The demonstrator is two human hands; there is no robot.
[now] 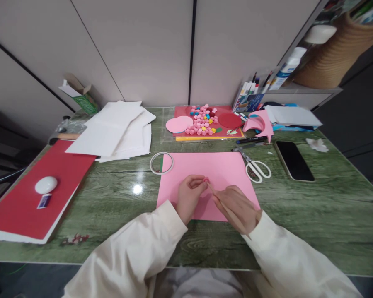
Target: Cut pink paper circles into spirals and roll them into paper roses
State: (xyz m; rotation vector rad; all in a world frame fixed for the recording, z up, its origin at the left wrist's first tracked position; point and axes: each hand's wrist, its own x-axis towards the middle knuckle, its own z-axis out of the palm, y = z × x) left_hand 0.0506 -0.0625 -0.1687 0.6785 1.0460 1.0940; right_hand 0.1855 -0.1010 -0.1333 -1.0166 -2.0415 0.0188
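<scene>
My left hand (190,192) pinches a small pink piece (206,179), too small to tell its kind, above a pink sheet of paper (174,178). In my right hand (236,205) is a thin wooden stick (224,205). Its tip meets the pink piece at my left fingertips, and its other end runs back past my right wrist. At the sheet's upper left corner lies a roll of white tape (152,166). White-handled scissors (255,169) rest by its right edge.
Behind the sheet, small pink, blue and yellow pieces (202,120) are heaped on a red folder (240,131). White papers (112,128) and a red board (15,194) lie left. A phone (294,160), pens (250,140) and pink paper scraps (265,124) are right.
</scene>
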